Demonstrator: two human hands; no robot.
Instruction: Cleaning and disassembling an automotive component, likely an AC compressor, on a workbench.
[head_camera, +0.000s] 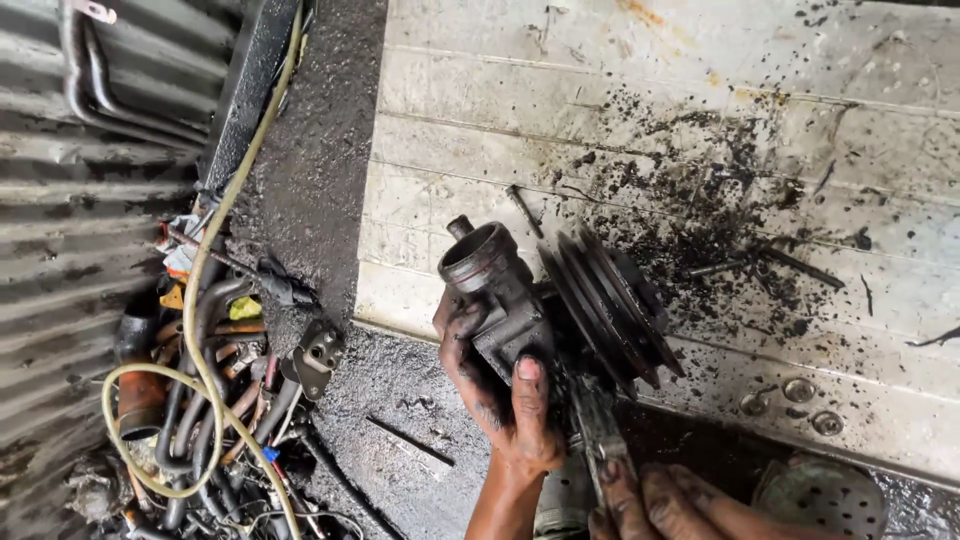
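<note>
A greasy grey metal pump housing with a round pipe opening and a black grooved pulley rests over the edge of a dirty white board. My left hand, blackened with grease, is shut on the housing from below, thumb up on its side. My right hand is at the bottom edge, gripping a flat metal tool that points up at the pulley's underside. The tool's tip is hidden behind the pulley.
Black grit and a few loose bolts lie scattered on the board. A heap of hoses, wires and a yellowish tube sits at left beside corrugated metal sheet. A perforated round metal part lies at bottom right.
</note>
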